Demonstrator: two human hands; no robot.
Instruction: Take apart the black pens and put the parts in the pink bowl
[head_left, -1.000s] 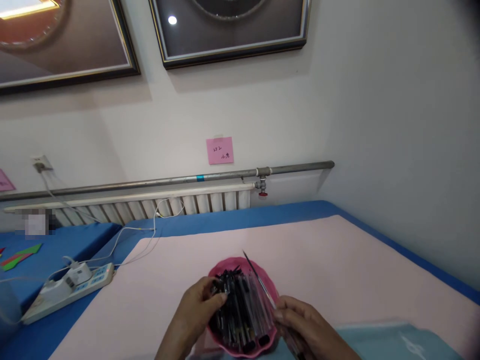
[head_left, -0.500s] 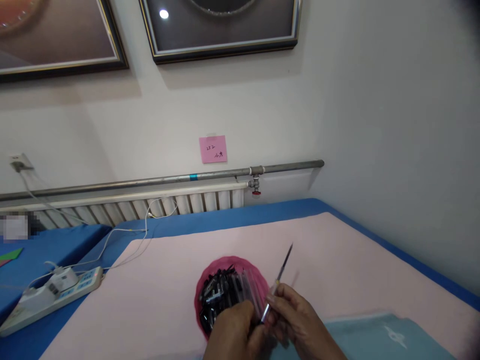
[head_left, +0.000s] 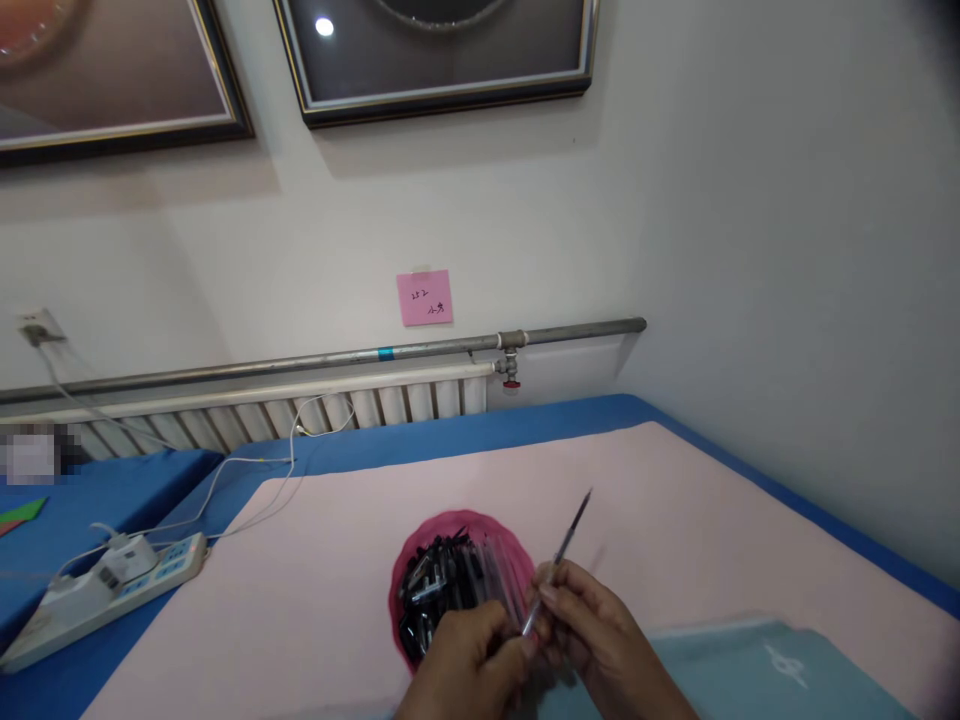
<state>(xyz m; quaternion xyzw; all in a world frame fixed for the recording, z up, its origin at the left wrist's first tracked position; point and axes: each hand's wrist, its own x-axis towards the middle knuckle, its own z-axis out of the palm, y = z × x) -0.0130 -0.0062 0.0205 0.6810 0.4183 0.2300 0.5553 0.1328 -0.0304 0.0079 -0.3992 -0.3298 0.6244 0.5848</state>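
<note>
A thin pen refill [head_left: 576, 522] with a dark upper part slants up to the right, out of a clear tube like a pen barrel [head_left: 532, 618]. My right hand [head_left: 600, 630] pinches it around the middle between thumb and fingers. The lower end of the tube is gripped by my left hand [head_left: 469, 660], thumb against forefinger. Just behind my left hand stands a pink bowl [head_left: 517, 540] with a wavy rim. Black pen parts [head_left: 435, 590] fill its left side, and clear tubes [head_left: 499, 570] lie along its right. My left hand hides the bowl's front.
Pink sheeting [head_left: 300, 560] covers the blue table [head_left: 420, 442]. A teal cloth [head_left: 735, 660] with a white mark lies at the front right. To the left is a power strip [head_left: 169, 565] with plugs and white cords. A radiator [head_left: 420, 402] and pipe [head_left: 315, 364] run behind.
The refill's tip has shifted slightly up and to the right. My left thumb has moved a little up along the tube; both hands still hold it.
</note>
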